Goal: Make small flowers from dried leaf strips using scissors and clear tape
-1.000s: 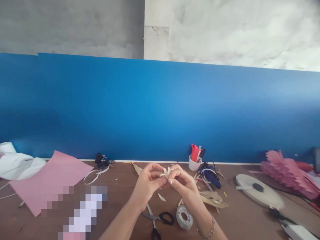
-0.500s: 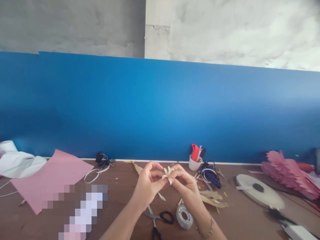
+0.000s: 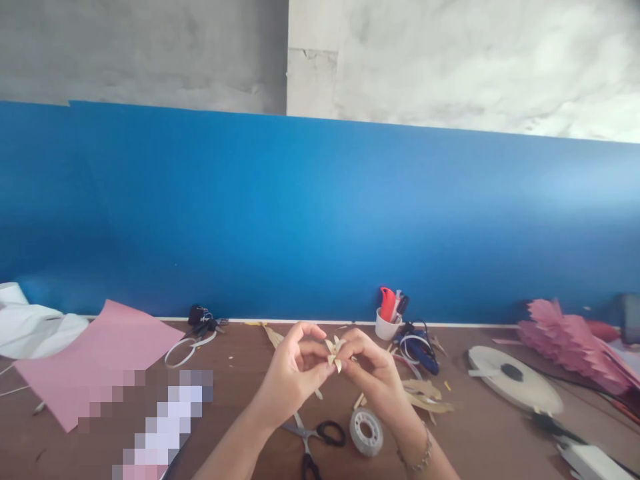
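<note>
Between my two hands, above the table, is a small cream flower (image 3: 334, 354) with pointed petals. My left hand (image 3: 296, 373) pinches it from the left with thumb and fingers. From the right, the fingertips of my right hand (image 3: 373, 370) close on its other side; a bracelet circles that wrist. Below the hands lie scissors (image 3: 309, 434) with black handles, spread apart, and a roll of tape (image 3: 367, 432). Dry pale husk strips (image 3: 427, 399) lie beside my right hand. The flower's base is hidden by my fingers.
A white cup (image 3: 387, 325) with a red-handled tool and pens stands by the blue panel (image 3: 300, 213). Pink paper (image 3: 95, 360) lies left, and pleated pink paper (image 3: 570, 343) right. A flat cream reel (image 3: 537, 387) and a glue gun (image 3: 555, 430) are also right.
The flower has tilted slightly between my fingers, and both hands keep their pinch. The whole view has shifted a little.
</note>
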Tool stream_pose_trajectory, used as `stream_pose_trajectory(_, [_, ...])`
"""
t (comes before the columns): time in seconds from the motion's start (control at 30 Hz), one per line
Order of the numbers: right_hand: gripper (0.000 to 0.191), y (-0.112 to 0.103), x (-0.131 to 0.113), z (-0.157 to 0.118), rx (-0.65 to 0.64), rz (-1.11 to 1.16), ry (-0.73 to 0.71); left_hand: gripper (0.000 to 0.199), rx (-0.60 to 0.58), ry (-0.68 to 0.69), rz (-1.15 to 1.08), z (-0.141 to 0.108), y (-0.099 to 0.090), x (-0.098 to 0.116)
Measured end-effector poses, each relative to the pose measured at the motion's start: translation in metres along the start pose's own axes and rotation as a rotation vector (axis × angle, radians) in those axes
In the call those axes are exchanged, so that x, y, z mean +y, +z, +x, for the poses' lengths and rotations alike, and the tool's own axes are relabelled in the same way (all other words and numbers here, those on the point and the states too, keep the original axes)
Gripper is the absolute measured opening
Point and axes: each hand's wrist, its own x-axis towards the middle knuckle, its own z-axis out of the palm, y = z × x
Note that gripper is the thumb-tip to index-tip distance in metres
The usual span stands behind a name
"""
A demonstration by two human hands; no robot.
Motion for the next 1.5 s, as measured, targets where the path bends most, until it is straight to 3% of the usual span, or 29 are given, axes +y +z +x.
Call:
stream_pose_trajectory(0.27, [0.02,0.008,-0.004,-0.004,0.177,0.067,0.08,0.032,0.018,0.038,-0.013,0.0,-0.001,-0.003])
stream_pose_trajectory(0.47, [0.017,0.008,-0.011,-0.001,0.099,0.051,0.154,0.024,0.078,0.093,0.113,-0.004,-0.001,-0.001])
stream_pose_trajectory(0.7, [0.014,0.011,-0.012,-0.005,0.122,0.2,0.145,0.028,0.075,-0.01,-0.044,-0.003,0.004,-0.004])
stream_pose_trajectory(0.9, [0.011,0.01,-0.009,-0.005,0.117,0.302,0.136,0.018,0.049,0.007,-0.031,-0.004,0.005,-0.01])
stream_pose_trajectory(1.03, [0.013,0.012,-0.014,-0.005,0.156,0.334,0.17,0.019,0.076,0.143,0.087,-0.002,0.004,-0.016])
stream_pose_trajectory(1.3, [0.017,0.021,-0.034,-0.006,0.218,0.182,0.189,0.011,0.206,0.569,0.345,-0.004,0.006,-0.024])
stream_pose_trajectory(1.5, [0.02,0.03,-0.036,-0.012,0.267,0.306,0.208,0.012,0.286,0.649,0.308,-0.008,0.011,-0.022])
